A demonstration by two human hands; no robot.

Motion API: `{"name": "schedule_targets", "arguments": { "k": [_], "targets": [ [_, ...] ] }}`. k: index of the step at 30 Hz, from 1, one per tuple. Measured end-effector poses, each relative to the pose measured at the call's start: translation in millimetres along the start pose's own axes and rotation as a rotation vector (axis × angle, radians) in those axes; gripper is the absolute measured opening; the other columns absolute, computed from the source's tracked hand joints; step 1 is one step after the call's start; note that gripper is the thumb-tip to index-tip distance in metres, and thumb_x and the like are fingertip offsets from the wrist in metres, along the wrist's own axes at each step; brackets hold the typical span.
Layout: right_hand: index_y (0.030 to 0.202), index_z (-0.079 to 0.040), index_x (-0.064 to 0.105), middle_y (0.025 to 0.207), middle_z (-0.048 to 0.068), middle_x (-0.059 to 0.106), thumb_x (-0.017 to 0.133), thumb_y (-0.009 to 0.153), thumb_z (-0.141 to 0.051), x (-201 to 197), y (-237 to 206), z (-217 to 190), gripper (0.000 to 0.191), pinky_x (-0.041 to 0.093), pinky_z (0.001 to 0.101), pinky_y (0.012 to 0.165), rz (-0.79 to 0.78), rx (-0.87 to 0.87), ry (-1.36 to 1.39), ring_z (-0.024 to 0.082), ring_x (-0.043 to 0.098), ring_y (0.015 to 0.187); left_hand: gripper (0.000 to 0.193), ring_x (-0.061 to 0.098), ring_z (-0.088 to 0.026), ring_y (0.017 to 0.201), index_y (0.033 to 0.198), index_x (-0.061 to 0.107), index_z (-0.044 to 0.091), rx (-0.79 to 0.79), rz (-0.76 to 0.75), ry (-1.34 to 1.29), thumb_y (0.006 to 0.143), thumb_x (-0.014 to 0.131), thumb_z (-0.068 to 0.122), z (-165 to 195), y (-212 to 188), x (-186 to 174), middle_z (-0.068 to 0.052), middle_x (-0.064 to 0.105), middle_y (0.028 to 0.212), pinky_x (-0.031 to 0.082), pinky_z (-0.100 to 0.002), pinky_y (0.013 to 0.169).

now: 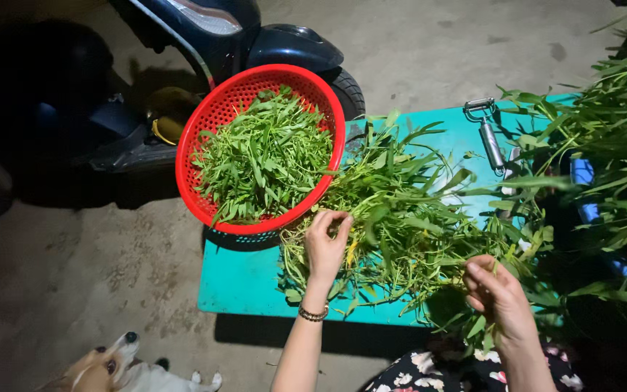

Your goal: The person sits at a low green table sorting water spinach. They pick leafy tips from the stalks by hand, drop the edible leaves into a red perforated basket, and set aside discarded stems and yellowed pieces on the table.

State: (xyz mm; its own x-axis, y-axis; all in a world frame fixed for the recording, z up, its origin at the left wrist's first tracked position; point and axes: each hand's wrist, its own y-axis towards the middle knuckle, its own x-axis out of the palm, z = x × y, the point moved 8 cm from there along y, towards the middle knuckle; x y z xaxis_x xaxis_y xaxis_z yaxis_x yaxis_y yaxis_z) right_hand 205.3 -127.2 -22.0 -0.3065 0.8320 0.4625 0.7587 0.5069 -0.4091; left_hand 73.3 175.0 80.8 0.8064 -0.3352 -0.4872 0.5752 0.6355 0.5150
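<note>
My left hand (326, 245) rests on a pile of long green leafy stems (400, 218) spread over a turquoise table (241, 283), its fingers curled around a few stems just below the red basket. My right hand (498, 294) is at the pile's right edge, fingers closed on a bunch of the stems. The round red plastic basket (328, 109) sits on the table's left corner and holds several plucked green leaves (263, 156).
A metal peeler (489, 138) lies at the table's far edge. More leafy stems (618, 145) are heaped at the right. A dark scooter (205, 43) stands behind the basket on the concrete floor. A dog (110, 366) sits at lower left.
</note>
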Motion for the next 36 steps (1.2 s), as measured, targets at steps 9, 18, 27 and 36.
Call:
{"name": "schedule_targets", "arguments": {
  "k": [9,18,27,36],
  "targets": [
    [0.110,-0.003,0.079,0.101,0.005,0.081,0.070,0.092,-0.017,98,2,-3,0.024,0.055,0.0287,0.083,-0.253,-0.449,-0.669,0.013,0.071,0.091,0.013,0.071,-0.008,0.077,0.100,0.069,-0.003,-0.357,-0.110,-0.523,0.093,0.073,0.008,-67,-20,42,-0.008,0.075,0.089,0.055,-0.020,0.065],
    [0.103,-0.009,0.074,0.092,0.011,0.073,0.071,0.090,-0.015,162,25,-19,0.014,0.055,0.0397,0.073,-0.143,-0.727,-1.145,0.031,0.072,0.084,0.012,0.071,-0.008,0.077,0.100,0.072,-0.001,-0.379,-0.128,-0.518,0.092,0.074,0.008,-47,-37,43,-0.006,0.074,0.090,0.056,-0.021,0.066],
    [0.117,-0.017,0.070,0.095,0.008,0.070,0.074,0.075,-0.016,158,44,5,0.042,0.055,0.0444,0.067,-0.214,-0.818,-1.404,0.033,0.070,0.081,0.015,0.070,-0.008,0.079,0.099,0.073,-0.004,-0.369,-0.167,-0.620,0.094,0.075,0.010,-36,-44,56,-0.005,0.074,0.093,0.054,-0.022,0.067],
    [0.114,-0.008,0.075,0.097,0.003,0.073,0.072,0.095,-0.017,86,65,-32,0.021,0.047,0.0288,0.074,0.022,-0.336,-0.413,0.013,0.064,0.085,0.015,0.070,-0.008,0.080,0.102,0.073,-0.001,-0.414,-0.140,-0.698,0.096,0.074,0.011,-65,-43,64,-0.005,0.075,0.091,0.052,-0.019,0.065]
  ]
}}
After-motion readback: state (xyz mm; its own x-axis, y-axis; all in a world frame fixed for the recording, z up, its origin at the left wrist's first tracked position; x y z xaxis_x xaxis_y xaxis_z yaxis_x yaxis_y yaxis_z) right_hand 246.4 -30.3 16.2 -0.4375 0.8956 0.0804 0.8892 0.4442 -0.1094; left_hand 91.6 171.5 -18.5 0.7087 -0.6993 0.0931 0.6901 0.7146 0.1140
